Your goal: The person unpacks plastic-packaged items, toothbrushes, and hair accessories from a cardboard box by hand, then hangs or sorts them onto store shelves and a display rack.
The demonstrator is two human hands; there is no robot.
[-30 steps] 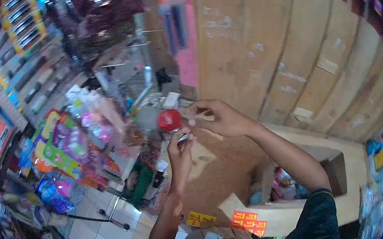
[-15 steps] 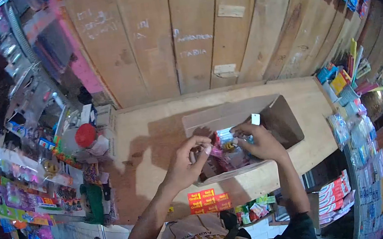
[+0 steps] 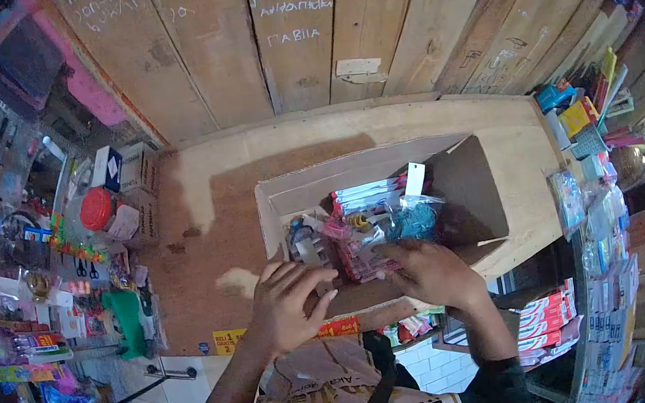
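A cardboard box (image 3: 366,157) stands open on the wooden counter. My left hand (image 3: 291,298) is over its near left edge, fingers curled toward the thumb; whatever may be between them is hidden. My right hand (image 3: 433,272) reaches over the near wall, its fingertips closed against clear-wrapped pink-red packets (image 3: 363,266). What the tips pinch, if anything, cannot be made out. In the box also lie a teal item in clear plastic (image 3: 416,220) with a white tag (image 3: 415,178), a yellow coiled item (image 3: 356,220), and red-and-white packs (image 3: 363,193).
A red-lidded jar (image 3: 98,208) and cartons (image 3: 138,170) stand at the counter's left end. Hanging goods line the left side. A basket (image 3: 588,142) with colourful items sits at the right. Yellow and red promotional labels (image 3: 231,340) run along the front edge.
The view has shifted. Both hands have come down toward the box's near wall, and the right has moved off the yellow coiled item. The teal item and the packs now show more fully.
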